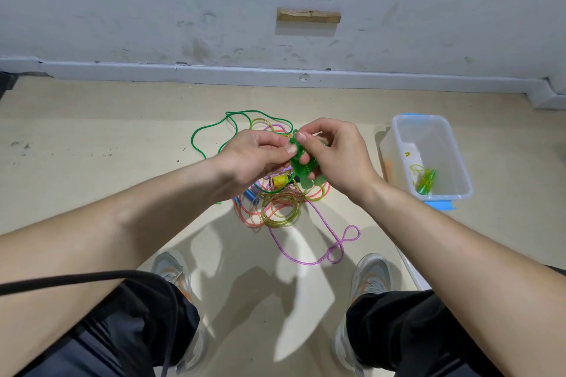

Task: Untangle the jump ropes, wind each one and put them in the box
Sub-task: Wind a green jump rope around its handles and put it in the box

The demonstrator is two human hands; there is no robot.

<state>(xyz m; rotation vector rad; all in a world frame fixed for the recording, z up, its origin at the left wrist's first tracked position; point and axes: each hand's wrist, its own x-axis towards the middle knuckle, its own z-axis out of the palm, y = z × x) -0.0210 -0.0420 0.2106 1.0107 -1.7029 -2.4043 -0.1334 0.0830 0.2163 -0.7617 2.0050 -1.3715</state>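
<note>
Head view: one wound rope (pixel 424 182) in the box (pixel 428 141); left of it, left hand (pixel 254 153) and right hand (pixel 337 153) pinch the green rope (pixel 298 162), tangle (pixel 281 205) not yet sorted.

Left: floor (pixel 92 138) bare beside the rope tangle (pixel 280 208)
Right: open strip between tangle and box (pixel 444 196)
Box: top open; wound rope (pixel 425 182) at near end
Far: wall (pixel 183 9) blocks
Near: purple rope (pixel 337 243) loops across floor

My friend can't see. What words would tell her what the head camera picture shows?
A person's left hand and right hand grip a green jump rope above a tangle of coloured ropes on the floor. To the right stands a clear box holding one wound green rope.
</note>
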